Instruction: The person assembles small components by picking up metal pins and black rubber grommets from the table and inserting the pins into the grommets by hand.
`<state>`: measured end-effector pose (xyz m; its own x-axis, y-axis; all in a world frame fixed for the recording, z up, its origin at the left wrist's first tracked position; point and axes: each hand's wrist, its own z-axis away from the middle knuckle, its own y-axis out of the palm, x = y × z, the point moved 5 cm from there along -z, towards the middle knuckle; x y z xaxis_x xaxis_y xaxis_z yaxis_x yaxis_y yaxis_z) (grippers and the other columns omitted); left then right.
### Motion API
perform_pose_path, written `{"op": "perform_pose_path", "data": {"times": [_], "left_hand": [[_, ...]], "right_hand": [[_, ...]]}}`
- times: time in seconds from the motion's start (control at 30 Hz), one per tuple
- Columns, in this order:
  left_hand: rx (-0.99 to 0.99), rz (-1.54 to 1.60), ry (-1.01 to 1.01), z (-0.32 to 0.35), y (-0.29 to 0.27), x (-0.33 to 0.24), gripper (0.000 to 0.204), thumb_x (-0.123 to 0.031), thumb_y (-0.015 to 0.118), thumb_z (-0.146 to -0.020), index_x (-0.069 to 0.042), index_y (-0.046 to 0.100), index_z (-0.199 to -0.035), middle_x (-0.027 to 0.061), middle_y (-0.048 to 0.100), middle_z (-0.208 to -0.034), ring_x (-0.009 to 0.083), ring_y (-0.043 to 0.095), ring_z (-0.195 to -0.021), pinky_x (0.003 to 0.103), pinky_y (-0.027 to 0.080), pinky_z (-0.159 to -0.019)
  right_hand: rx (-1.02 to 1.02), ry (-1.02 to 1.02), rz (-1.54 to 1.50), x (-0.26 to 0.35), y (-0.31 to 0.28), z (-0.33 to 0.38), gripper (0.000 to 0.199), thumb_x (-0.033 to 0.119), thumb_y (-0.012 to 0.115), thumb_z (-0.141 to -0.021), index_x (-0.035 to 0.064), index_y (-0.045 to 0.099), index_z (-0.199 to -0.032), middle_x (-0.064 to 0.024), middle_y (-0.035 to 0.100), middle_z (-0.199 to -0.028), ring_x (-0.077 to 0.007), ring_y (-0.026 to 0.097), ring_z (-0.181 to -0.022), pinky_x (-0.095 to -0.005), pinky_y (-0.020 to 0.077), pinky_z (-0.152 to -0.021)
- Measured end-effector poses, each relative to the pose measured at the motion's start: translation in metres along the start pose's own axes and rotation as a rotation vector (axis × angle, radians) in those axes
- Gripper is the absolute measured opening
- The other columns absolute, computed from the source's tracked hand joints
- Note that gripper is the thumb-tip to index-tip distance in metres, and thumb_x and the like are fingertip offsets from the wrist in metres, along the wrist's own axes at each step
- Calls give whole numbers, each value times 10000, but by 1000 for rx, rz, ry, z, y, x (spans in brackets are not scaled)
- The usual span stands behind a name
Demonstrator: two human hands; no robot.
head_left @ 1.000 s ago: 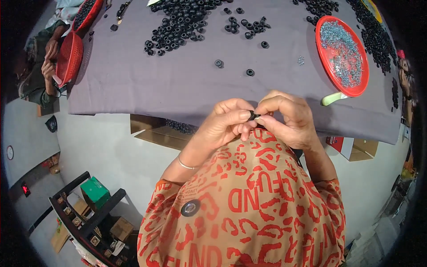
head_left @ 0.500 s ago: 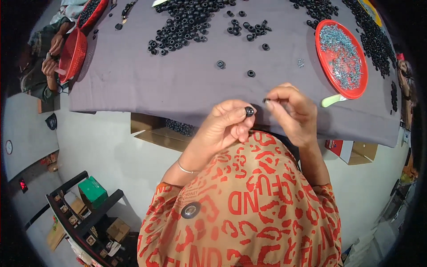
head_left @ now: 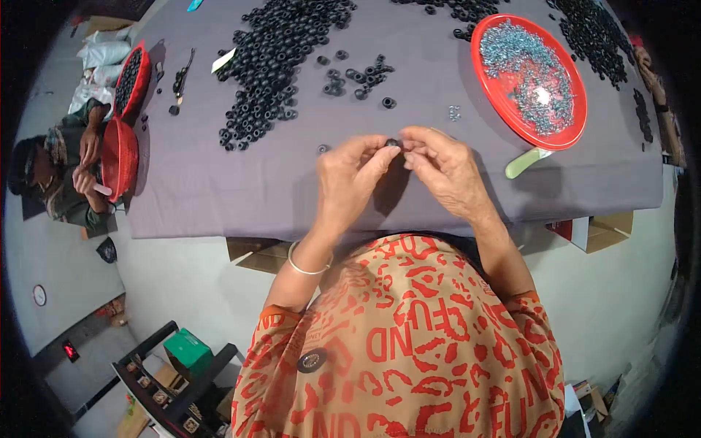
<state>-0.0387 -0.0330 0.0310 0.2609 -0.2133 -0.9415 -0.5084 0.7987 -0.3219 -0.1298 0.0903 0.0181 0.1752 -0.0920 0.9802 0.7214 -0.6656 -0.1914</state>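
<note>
My left hand [head_left: 343, 179] pinches a small round black part [head_left: 392, 143] between thumb and fingertips, above the near side of the table. Close against it on the right is my right hand [head_left: 449, 168], its thumb and fingers drawn together at the part's edge; whatever they pinch is hidden. Straight ahead lies a large heap of black round parts with holes [head_left: 274, 66]. A smaller cluster of the same parts [head_left: 361, 77] is scattered to its right. One loose part [head_left: 323, 149] lies beside my left hand.
A red tray [head_left: 478, 55] of small shiny metal pieces stands on the right, with a green-handled tool [head_left: 522, 164] by its rim. More black parts [head_left: 595, 44] lie far right. Red baskets [head_left: 120, 157] and a person [head_left: 73, 171] are at the left. Cardboard boxes [head_left: 610, 232] stand below the table edge.
Both hands have moved forward over the table and come together at the black part. Half a second ago they were apart, the right pinching a tiny dark piece. The view has shifted too.
</note>
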Motion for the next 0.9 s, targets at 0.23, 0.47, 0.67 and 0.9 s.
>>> {"op": "perform_pose_path", "data": {"times": [0.23,0.47,0.67,0.9], "left_hand": [[-60,-406,438,-2,7,-34,181,-57,665,-757,8,625,-920,124,622,-786,211,630,-657,275,504,-573],[3,25,45,0,-1,-13,159,-48,621,-806,19,622,-951,75,632,-799,126,602,-661,244,492,-580],[-12,316,-222,6,-7,5,160,-83,601,-837,20,614,-960,82,642,-810,92,582,-657,219,498,-589],[-197,508,-211,29,-34,39,135,-93,603,-833,6,591,-923,91,643,-794,90,578,-645,219,492,-566]], "right_hand": [[113,239,-495,-12,4,-7,279,-7,543,-839,-16,539,-1118,-32,582,-906,-59,536,-754,-192,446,-597],[143,268,-581,-16,4,-6,246,-4,537,-844,-33,550,-1088,-58,599,-905,-71,550,-716,-195,460,-583],[51,249,-495,-22,6,0,232,-4,527,-841,-30,561,-1069,-59,607,-891,-73,558,-711,-188,462,-577],[-126,21,-60,-14,-2,7,220,-35,546,-813,-16,574,-1030,-46,584,-862,-85,565,-712,-198,468,-589]]}}
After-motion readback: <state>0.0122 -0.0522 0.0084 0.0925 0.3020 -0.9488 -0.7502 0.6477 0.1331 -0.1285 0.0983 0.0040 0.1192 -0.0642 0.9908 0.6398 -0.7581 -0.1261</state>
